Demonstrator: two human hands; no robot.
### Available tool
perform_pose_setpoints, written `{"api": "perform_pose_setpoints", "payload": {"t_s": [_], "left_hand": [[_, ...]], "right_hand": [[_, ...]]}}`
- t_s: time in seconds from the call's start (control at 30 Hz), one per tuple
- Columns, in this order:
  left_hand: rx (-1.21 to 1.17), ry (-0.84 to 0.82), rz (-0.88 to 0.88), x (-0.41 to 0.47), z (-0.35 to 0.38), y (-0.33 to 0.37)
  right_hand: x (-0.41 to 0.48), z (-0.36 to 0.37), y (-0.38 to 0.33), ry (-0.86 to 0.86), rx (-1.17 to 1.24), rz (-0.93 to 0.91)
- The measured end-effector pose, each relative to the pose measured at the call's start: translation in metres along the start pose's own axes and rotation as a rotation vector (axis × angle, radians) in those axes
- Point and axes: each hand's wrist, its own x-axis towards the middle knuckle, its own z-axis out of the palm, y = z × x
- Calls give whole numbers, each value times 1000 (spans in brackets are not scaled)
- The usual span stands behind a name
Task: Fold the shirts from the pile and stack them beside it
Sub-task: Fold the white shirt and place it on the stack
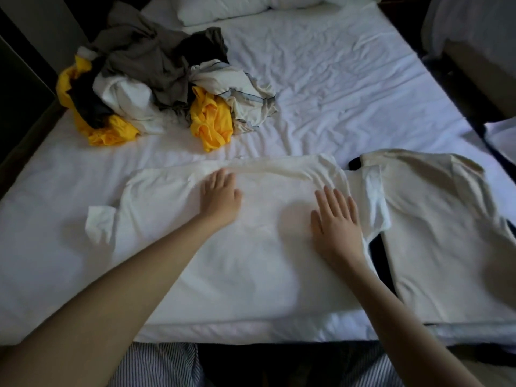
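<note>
I stand at the foot edge of a wide bed (349,79) whose white sheet is creased all over. Two white pillows (223,7) lie at its far end. The room is dim: a dark wall runs along the left side, and a second piece of furniture with white bedding (469,29) stands close on the right. My striped trousers (156,364) show below the mattress edge. The pile (156,76) sits on the far left part of the bed, a loose heap of grey, yellow, black and white shirts, well apart from my hands. Straight in front of me a white shirt (245,263) is spread flat on the sheet, one short sleeve sticking out to the left and the other reaching right. That right sleeve overlaps the edge of a cream shirt (438,236), which lies flat beside it. A dark garment (381,258) shows in strips from under the cream one. My left hand (220,198) rests palm down on the upper part of the white shirt, fingers straight and close together. My right hand (336,222) lies flat on the same shirt near its right sleeve, fingers straight and slightly spread. Neither hand grips any cloth.
</note>
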Motion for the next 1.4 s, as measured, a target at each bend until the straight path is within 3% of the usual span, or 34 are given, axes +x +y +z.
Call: {"api": "perform_pose_setpoints", "payload": {"t_s": [0.1,0.17,0.27,0.3,0.4,0.53,0.77,1.0,1.17,1.27,1.4], "left_hand": [[-187,96,149,5,-13,56],[-445,23,185,8,-22,107],[-691,-143,231,12,-25,180],[-681,-206,255,14,-24,198],[-437,-358,330,22,-18,230],[-272,-432,363,34,-22,242],[-486,-394,515,32,-49,280],[-431,-466,611,23,-39,305],[-274,-424,648,24,-45,297],[-176,-338,608,28,-50,284],[-57,-424,582,31,-45,266]], "right_hand": [[-8,-25,28,362,-18,98],[-11,-46,51,282,89,356],[-14,-53,79,-44,347,589],[-17,-51,83,-85,406,596],[-23,-43,86,16,562,608],[-27,-46,87,69,836,639],[-40,-53,100,146,1190,722],[-39,-63,112,-93,1622,701],[-38,-63,107,-394,1322,572],[-37,-63,110,-260,1193,560],[-46,-62,110,-94,1075,486]]}}
